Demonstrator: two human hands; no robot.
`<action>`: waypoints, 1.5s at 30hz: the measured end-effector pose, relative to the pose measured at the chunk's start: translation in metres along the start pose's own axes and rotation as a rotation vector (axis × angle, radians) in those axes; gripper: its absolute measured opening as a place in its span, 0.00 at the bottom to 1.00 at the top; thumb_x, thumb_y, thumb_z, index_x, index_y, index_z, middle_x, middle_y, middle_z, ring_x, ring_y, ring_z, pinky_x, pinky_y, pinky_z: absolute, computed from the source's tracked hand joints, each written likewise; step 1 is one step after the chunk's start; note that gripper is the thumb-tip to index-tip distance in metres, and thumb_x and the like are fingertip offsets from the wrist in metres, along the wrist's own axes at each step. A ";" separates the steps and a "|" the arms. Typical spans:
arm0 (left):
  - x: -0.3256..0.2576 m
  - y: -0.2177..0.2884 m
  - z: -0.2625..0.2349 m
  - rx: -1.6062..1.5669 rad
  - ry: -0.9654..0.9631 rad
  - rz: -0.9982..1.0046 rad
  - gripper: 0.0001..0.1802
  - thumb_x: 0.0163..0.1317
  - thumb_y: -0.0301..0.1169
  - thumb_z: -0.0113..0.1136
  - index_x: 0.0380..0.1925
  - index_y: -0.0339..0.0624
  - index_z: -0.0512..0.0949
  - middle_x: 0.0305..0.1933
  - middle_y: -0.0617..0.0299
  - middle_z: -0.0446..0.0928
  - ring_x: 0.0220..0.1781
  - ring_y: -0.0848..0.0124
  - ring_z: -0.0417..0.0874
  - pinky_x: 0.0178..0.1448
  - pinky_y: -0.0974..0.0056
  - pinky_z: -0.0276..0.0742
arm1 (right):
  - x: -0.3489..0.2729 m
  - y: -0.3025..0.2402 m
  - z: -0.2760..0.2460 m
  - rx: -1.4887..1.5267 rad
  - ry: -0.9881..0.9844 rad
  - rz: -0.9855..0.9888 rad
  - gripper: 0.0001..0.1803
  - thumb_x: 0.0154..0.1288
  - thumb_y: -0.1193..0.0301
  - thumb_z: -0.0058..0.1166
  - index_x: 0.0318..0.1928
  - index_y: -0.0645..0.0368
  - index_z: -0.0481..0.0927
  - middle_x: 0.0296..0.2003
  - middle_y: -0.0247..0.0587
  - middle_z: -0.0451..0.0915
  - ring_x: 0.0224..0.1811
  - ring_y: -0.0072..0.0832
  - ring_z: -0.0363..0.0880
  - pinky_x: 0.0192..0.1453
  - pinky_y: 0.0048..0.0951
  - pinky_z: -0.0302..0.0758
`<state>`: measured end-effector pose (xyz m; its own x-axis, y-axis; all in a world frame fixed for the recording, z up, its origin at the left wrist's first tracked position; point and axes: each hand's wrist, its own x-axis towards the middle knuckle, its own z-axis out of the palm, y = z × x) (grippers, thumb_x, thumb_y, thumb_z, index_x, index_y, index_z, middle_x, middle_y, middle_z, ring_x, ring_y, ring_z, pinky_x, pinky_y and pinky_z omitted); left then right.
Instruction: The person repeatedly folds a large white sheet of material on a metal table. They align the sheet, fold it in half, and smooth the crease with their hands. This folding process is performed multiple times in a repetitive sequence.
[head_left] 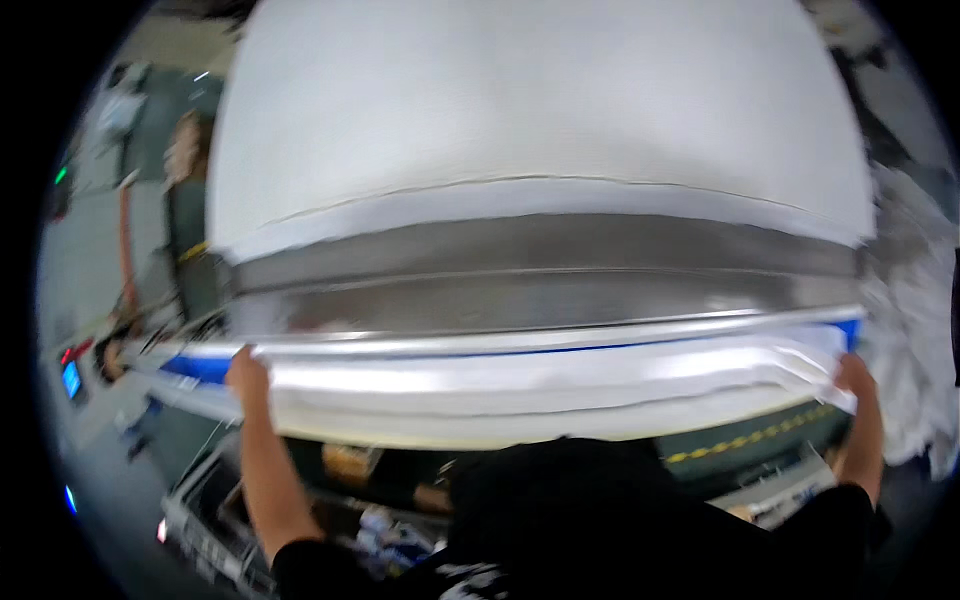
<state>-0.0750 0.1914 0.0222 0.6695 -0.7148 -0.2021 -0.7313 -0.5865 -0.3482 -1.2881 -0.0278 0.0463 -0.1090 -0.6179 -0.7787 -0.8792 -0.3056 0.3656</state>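
My left hand (247, 374) is closed on the left end of a white sheet (520, 382), which hangs in a long band across the near side of a machine or table. At the opposite end, my right hand (855, 378) grips the same sheet by its right edge, where it creases and folds. A thin blue strip (205, 369) shows along the back of this band. Beyond it runs a wide grey metal plate (540, 300) with a bright near edge. Farther off, a broad white surface (540, 100) stretches away. Blur hides the fingertips.
A pile of crumpled white material (905, 310) lies at the right. Below left stands a metal cart (200, 500), with a cardboard box (350, 462) near it. Yellow floor marking (750, 440) runs below the sheet at right. An orange post (126, 240) stands at left.
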 end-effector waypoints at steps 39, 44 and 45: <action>0.042 0.151 -0.005 -0.522 0.560 0.119 0.18 0.60 0.35 0.51 0.49 0.41 0.73 0.53 0.49 0.72 0.57 0.53 0.70 0.63 0.51 0.62 | -0.035 -0.461 -0.298 0.296 0.524 -0.376 0.10 0.58 0.65 0.51 0.28 0.57 0.79 0.28 0.50 0.80 0.33 0.50 0.78 0.37 0.47 0.74; 0.041 0.156 0.004 -0.629 0.625 0.105 0.19 0.58 0.33 0.50 0.49 0.40 0.72 0.53 0.50 0.71 0.57 0.53 0.69 0.65 0.50 0.60 | -0.041 -0.629 -0.406 0.381 0.562 -0.736 0.10 0.59 0.63 0.50 0.32 0.55 0.80 0.31 0.48 0.79 0.34 0.47 0.78 0.38 0.45 0.73; 0.039 0.155 0.005 -0.642 0.632 0.102 0.19 0.57 0.33 0.51 0.49 0.39 0.72 0.53 0.50 0.71 0.57 0.53 0.69 0.65 0.50 0.60 | -0.046 -0.665 -0.428 0.393 0.574 -0.829 0.10 0.60 0.63 0.50 0.33 0.55 0.80 0.31 0.47 0.79 0.35 0.47 0.77 0.38 0.45 0.73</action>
<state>-0.1614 0.0747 -0.0442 0.5396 -0.7397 0.4021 -0.8419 -0.4732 0.2594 -0.4994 -0.1066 0.0571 0.7315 -0.6043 -0.3159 -0.6778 -0.5940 -0.4333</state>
